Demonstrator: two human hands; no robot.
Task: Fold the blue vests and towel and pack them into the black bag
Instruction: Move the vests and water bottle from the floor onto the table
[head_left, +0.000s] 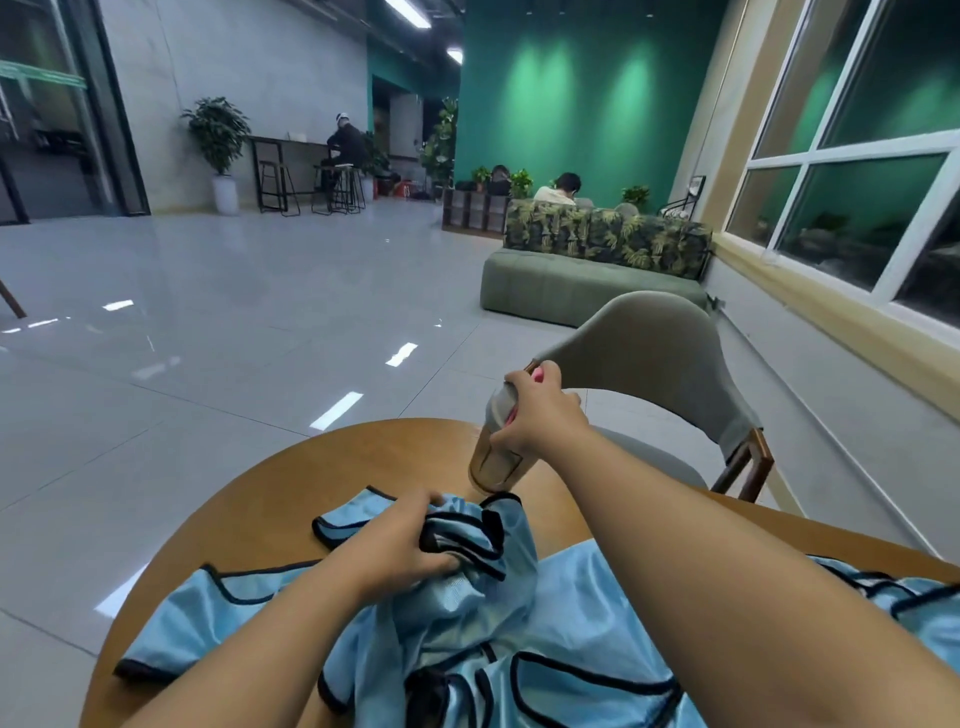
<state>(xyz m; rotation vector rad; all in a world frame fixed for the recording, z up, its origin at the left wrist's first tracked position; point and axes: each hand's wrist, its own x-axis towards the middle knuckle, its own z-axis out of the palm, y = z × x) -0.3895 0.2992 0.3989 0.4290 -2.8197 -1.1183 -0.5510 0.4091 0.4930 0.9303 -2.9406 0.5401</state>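
Observation:
Several light blue vests (457, 639) with black trim lie in a crumpled heap on the round wooden table (270, 493). My left hand (410, 540) grips a bunched fold of the top vest near the middle of the table. Farther out, my right hand (540, 415) holds a clear plastic cup (493, 457) of brown drink by its lidded top, tilted, just above the table's far side. No towel and no black bag are in view.
A grey chair (654, 364) with wooden legs stands across the table on the right. Beyond are a tiled floor (208, 312), a green sofa (587, 280) and seated people far off. Windows (852, 197) line the right wall.

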